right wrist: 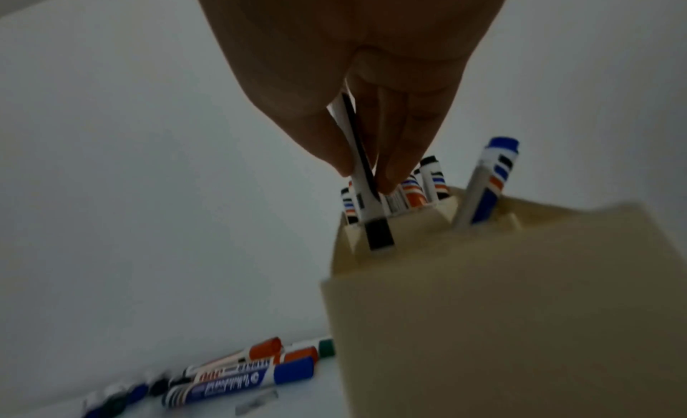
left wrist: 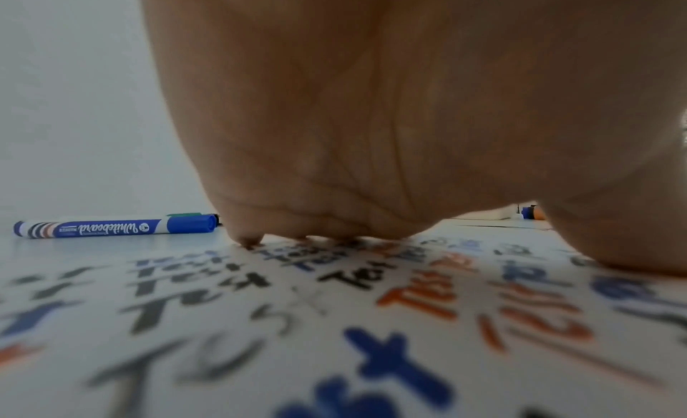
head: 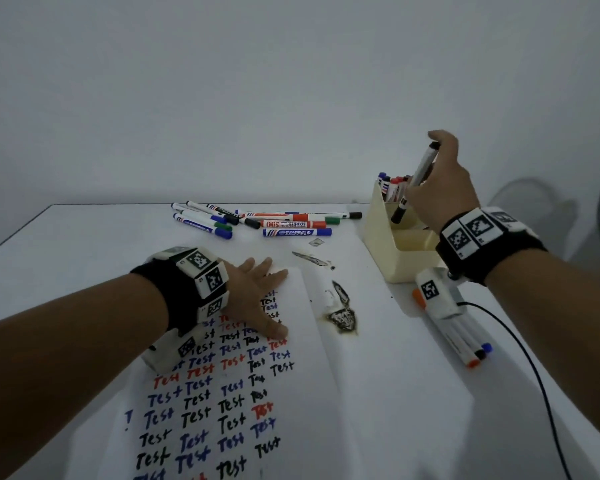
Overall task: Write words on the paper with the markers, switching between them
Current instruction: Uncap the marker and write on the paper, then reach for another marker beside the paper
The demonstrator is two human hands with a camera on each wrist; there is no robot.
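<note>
A white paper sheet (head: 312, 403) covered with "Test" in black, blue and red lies on the table. My left hand (head: 257, 296) rests flat on its upper part, fingers spread; in the left wrist view the palm (left wrist: 371, 130) presses the written paper (left wrist: 334, 336). My right hand (head: 440, 188) pinches a capped black marker (head: 414, 183) above the cream pen holder (head: 399, 251), cap end down. In the right wrist view the fingertips (right wrist: 394, 171) pinch that black marker (right wrist: 371, 215) over the pen holder (right wrist: 520, 321).
Several loose markers (head: 257, 220) lie at the table's back; a blue whiteboard marker (left wrist: 115, 227) shows beside my left hand. More markers (head: 392, 183) stand in the holder. Three markers (head: 468, 344) and a black cable (head: 534, 368) lie right. Ink stains (head: 342, 306) mark the table.
</note>
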